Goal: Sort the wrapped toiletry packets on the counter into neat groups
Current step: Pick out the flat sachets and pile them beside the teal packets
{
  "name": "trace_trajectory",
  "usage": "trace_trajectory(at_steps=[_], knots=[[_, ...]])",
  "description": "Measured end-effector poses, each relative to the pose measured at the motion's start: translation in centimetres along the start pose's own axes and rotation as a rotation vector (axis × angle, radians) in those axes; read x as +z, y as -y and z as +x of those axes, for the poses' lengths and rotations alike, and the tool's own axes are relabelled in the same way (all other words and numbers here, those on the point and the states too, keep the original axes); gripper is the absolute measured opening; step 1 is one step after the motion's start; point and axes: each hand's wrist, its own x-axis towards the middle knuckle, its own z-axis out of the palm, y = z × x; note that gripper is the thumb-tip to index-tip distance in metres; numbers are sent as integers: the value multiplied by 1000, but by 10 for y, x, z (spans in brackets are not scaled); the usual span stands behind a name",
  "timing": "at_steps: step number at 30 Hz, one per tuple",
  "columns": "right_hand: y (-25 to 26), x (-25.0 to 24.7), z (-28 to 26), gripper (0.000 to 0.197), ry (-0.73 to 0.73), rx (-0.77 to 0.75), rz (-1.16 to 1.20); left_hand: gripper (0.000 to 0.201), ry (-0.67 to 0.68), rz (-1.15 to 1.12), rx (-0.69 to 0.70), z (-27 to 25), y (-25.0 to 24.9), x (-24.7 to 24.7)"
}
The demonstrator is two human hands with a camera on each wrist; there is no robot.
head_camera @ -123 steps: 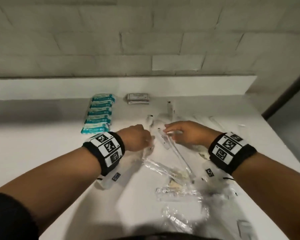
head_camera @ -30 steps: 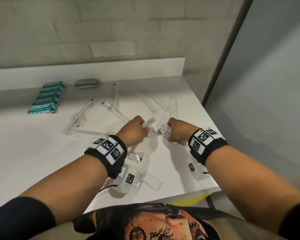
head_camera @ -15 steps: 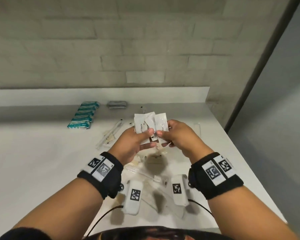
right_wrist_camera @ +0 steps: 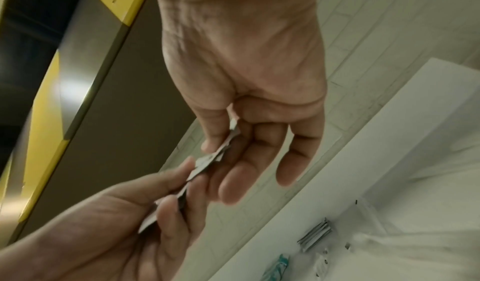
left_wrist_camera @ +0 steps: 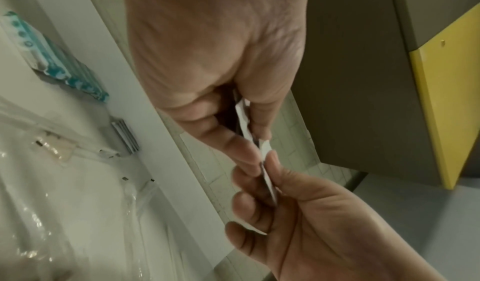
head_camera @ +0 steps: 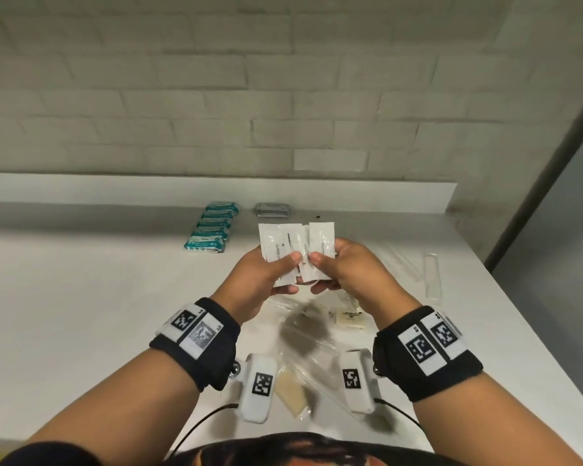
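Several white toiletry sachets (head_camera: 293, 243) are fanned out upright above the white counter (head_camera: 81, 297), held between both hands. My left hand (head_camera: 283, 267) pinches the left ones with its thumb in front. My right hand (head_camera: 320, 264) pinches the right ones the same way. In the left wrist view the sachets (left_wrist_camera: 244, 117) show edge-on between thumb and fingers of my left hand (left_wrist_camera: 249, 139), and my right hand (left_wrist_camera: 270, 174) grips their far end. The right wrist view shows the sachets (right_wrist_camera: 207, 162) in my right hand (right_wrist_camera: 215, 148), with my left hand (right_wrist_camera: 179, 185) meeting it.
A row of teal packets (head_camera: 212, 232) and a small stack of grey sachets (head_camera: 272, 209) lie at the back by the ledge. Clear-wrapped items (head_camera: 347, 319) and a beige packet (head_camera: 292, 391) lie under my hands. Long clear wrappers (head_camera: 431, 277) lie near the counter's right edge.
A second ago both hands were down on the counter gathering white sachets. They have since lifted the sachets and hold them up fanned out; little has moved in the last half second.
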Motion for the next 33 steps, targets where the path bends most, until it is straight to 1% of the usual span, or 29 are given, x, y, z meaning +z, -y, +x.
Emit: trace_trajectory(at_steps=[2,3,6,8,9,11,13,15,16,17,19,20,21,22,23,25,27,29,31,33], knots=[[0,9,1,21,46,1,-87,19,-4,75,13,0,-1,-4],[1,12,2,19,28,-13,-93,19,-3,95,13,1,-2,-7],[5,14,7,6,-104,-53,8,19,2,67,-4,0,-3,-14],[9,8,13,6,-204,-61,92,15,-6,34,-7,-2,-5,-22],[11,3,15,6,-228,-53,151,12,-12,26,-8,-3,-7,-25],[16,-1,19,8,-179,-24,269,12,-11,23,-12,-3,-9,-33],[21,6,20,10,-72,4,318,15,10,35,-14,-2,-10,-37],[22,22,18,14,15,5,283,16,44,55,-13,1,-12,-37],[22,29,19,14,22,-7,256,17,60,59,-12,2,-12,-37],[21,34,20,12,-6,-31,240,19,65,59,-15,4,-12,-36],[23,34,24,8,-147,-139,219,27,42,41,-29,8,-13,-39],[23,30,27,6,-245,-215,158,31,31,29,-33,11,-14,-41],[24,26,29,5,-331,-287,49,35,33,21,-29,13,-14,-43],[25,24,30,4,-378,-334,-76,36,46,19,-19,15,-15,-44],[26,24,30,6,-370,-352,-174,37,72,14,-1,17,-15,-44],[27,30,29,15,-255,-331,-260,32,119,-30,21,21,-14,-40],[24,36,30,18,-155,-274,-185,24,134,-90,25,24,-13,-37],[23,38,29,16,-114,-200,-56,18,95,-96,27,29,-9,-36],[24,32,28,16,-153,-151,114,15,33,-113,13,32,-6,-38],[25,18,31,16,-254,-141,264,12,-7,-148,-10,35,-4,-42]])
